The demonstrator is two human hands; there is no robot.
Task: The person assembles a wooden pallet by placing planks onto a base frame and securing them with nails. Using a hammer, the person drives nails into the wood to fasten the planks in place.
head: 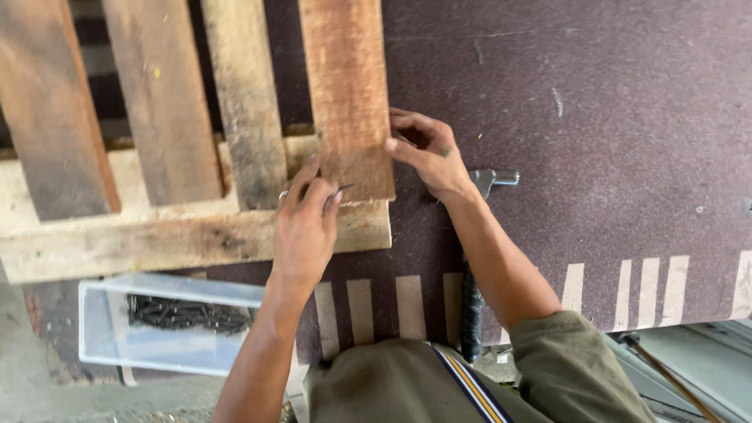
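A dark brown surface [611, 157] carried a wooden pallet [157, 227]. The right hand [427, 153] gripped the edge of a reddish plank [348, 94]. The left hand [305, 223] pinched a nail [345, 187] against the plank's end.

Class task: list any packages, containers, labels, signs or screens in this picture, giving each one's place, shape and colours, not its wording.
Clear plastic box: lower left, below the wooden slats, rectangular, see-through, with dark nails inside.
Pale stripes: painted bars along the dark board's near edge; no wording.
No labels, signs or screens show.
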